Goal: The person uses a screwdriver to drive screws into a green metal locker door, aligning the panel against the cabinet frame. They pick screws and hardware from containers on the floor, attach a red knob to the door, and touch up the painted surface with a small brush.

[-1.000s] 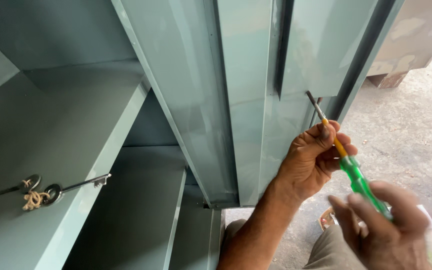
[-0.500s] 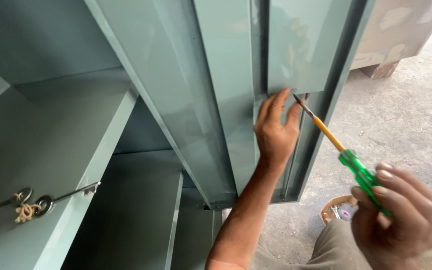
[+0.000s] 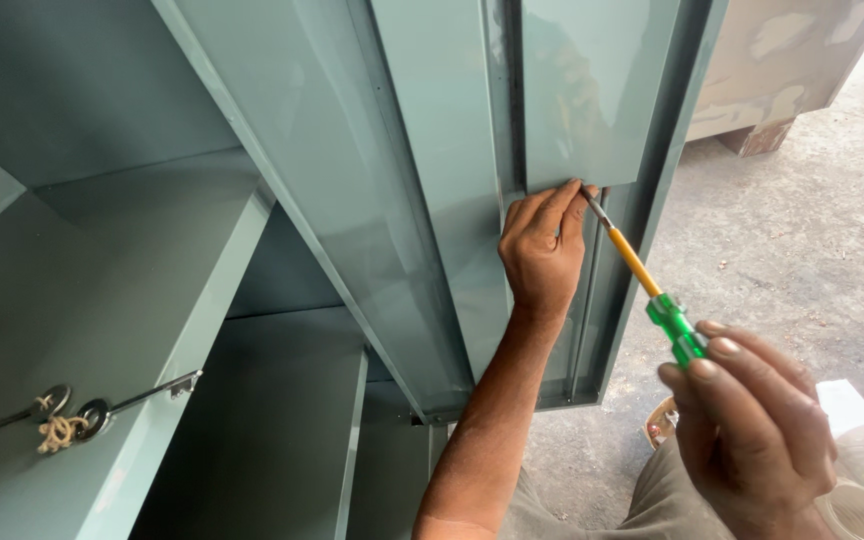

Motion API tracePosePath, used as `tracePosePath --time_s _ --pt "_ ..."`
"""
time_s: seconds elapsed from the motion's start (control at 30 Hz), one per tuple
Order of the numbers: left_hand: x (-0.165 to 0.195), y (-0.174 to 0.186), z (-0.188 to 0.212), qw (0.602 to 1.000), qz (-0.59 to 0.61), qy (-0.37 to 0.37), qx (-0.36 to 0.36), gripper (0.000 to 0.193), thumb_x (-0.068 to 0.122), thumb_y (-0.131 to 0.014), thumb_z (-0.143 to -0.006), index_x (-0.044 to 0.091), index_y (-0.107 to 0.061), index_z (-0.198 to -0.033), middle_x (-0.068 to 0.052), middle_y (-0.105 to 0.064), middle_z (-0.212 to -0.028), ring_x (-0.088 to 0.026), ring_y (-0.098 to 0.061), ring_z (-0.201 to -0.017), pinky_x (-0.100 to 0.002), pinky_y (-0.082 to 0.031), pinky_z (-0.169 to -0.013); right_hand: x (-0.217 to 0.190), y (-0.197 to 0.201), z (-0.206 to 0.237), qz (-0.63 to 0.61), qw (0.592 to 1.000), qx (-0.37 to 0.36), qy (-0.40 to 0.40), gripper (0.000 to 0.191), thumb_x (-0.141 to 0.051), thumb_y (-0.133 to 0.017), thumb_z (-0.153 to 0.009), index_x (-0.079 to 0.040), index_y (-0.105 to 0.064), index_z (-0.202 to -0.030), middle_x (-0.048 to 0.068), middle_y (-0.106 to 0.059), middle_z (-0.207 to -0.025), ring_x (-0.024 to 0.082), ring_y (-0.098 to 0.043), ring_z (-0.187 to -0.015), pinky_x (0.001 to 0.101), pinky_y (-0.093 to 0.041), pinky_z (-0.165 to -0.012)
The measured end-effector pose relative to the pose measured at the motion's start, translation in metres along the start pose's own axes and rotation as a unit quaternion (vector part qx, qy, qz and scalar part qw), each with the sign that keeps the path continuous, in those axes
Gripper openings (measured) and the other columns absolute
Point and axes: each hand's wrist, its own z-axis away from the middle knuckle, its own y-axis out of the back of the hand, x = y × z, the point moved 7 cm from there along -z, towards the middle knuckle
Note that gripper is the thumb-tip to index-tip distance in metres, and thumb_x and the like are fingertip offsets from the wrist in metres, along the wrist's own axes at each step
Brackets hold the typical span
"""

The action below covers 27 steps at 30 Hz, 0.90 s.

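right hand (image 3: pixel 752 435) grips the green-handled screwdriver (image 3: pixel 652 290), left hand's (image 3: pixel 542 250) flat fingers apparently steadying its tip at the cabinet door (image 3: pixel 582 90).

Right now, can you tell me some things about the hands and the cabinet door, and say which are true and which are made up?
1. The right hand holds a screwdriver with a green handle. True.
2. The left hand rests flat on the concrete floor. False: its fingers press on the grey-green cabinet door.
3. The screwdriver's tip points at the door beside the left fingertips. True.
4. The metal keys hang from the right hand. False: they lie on the shelf at left.
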Motion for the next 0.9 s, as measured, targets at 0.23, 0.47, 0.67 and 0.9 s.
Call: tracePosePath --time_s 0.23,0.47,0.67,0.9 --pt "0.015 0.015 0.003 0.998 -0.007 -0.062 -0.022 0.020 0.006 -0.080 -0.095 0.004 -0.074 -0.114 -0.008 -0.074 -0.110 -0.022 -0.073 -0.105 -0.034 -0.062 -0.087 -0.005 -0.017 -0.005 0.060 0.984 -0.152 0.072 0.043 -0.009 -0.084 -0.075 -0.021 -0.069 -0.113 0.017 -0.059 -0.115 0.042 -0.061 -0.122 0.0423 -0.060 -0.091" --pt "0.054 0.029 0.038 0.972 0.110 -0.208 0.009 0.037 0.013 -0.084 -0.090 0.009 -0.065 -0.122 -0.010 -0.071 -0.118 -0.026 -0.070 -0.120 -0.040 -0.060 -0.105 -0.003 -0.024 -0.001 -0.020 0.992 -0.095 0.078 0.049 -0.002 -0.087 -0.077 -0.003 -0.056 -0.115 0.017 -0.063 -0.128 0.035 -0.066 -0.125 0.0459 -0.062 -0.099" --pt "0.051 0.031 0.043 0.976 0.102 -0.190 -0.027 0.029 0.007 -0.081 -0.099 0.013 -0.067 -0.124 -0.005 -0.071 -0.128 -0.023 -0.069 -0.130 -0.036 -0.058 -0.106 -0.007 -0.023 -0.009 -0.059 0.990 -0.076 0.104 0.049 -0.009 -0.089 -0.080 -0.006 -0.054 -0.114 0.026 -0.059 -0.119 0.042 -0.063 -0.115 0.0430 -0.062 -0.093" --pt "0.058 0.038 0.035 0.975 0.135 -0.173 -0.040 0.035 0.004 -0.081 -0.096 0.007 -0.065 -0.127 -0.013 -0.067 -0.133 -0.030 -0.065 -0.130 -0.041 -0.057 -0.108 -0.015 -0.017 -0.006 -0.050 0.991 -0.099 0.081 0.037 -0.003 -0.088 -0.072 -0.005 -0.069 -0.104 0.018 -0.066 -0.116 0.042 -0.072 -0.111 0.0460 -0.060 -0.094"
